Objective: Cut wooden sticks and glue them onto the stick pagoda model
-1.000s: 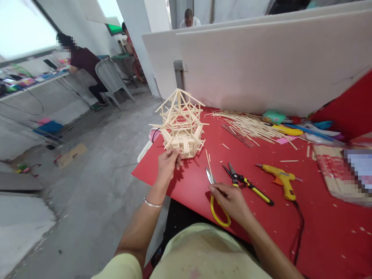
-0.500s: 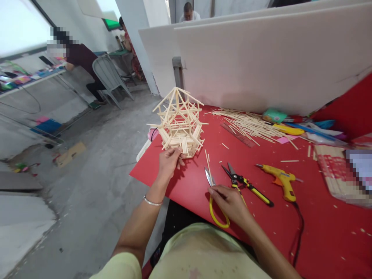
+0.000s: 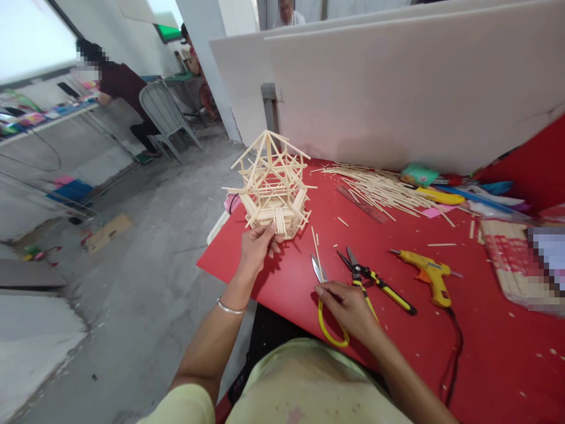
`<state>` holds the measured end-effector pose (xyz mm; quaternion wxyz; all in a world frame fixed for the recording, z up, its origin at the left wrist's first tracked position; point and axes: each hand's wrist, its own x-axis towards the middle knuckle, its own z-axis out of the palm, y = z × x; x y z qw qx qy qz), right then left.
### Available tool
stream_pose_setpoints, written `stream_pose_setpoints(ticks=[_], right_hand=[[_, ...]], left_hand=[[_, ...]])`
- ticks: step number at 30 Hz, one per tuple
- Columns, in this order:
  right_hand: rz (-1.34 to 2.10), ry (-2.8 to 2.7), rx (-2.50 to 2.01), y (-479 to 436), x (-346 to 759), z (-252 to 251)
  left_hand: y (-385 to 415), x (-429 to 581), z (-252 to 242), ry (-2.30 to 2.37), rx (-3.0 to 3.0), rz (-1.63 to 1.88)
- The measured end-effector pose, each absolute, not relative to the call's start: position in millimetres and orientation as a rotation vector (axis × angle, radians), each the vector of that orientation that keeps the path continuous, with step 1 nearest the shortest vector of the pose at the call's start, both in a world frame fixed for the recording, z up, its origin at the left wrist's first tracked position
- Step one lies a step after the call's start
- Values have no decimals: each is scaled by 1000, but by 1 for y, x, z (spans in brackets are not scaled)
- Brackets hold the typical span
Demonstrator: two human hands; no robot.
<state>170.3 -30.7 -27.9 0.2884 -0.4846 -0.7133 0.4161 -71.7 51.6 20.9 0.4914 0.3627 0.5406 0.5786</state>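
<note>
My left hand [image 3: 257, 250] pinches the near bottom edge of a small hut built of thin wooden sticks [image 3: 272, 185], which stands at the front left corner of the red table [image 3: 485, 347]. My right hand [image 3: 348, 309] lies on the yellow-handled scissors [image 3: 324, 306], fingers curled over the handle, blades pointing away from me. Just right of it lie black-and-yellow snips [image 3: 375, 281] and a yellow glue gun [image 3: 430, 277] with its black cord running toward me.
A heap of loose sticks [image 3: 379, 189] and a ruler lie behind the tools. White foam boards [image 3: 397, 88] stand along the table's back. Packets and papers crowd the right side. To the left is bare concrete floor, a chair and a seated person at another table.
The stick hut was tilted and shifted slightly by my left hand. My right hand stays on the scissors, almost unmoved.
</note>
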Motion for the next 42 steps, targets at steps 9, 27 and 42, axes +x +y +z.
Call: stream_pose_setpoints(ticks=[9, 27, 42], right_hand=[[1115, -1905, -1293, -32, 170, -30], [1084, -1922, -1278, -32, 169, -27], [595, -2161, -1448, -37, 177, -25]], left_hand=[[53, -73, 19, 1292, 862, 1409], [53, -72, 20, 1304, 837, 1404], [53, -71, 20, 1310, 845, 1407]])
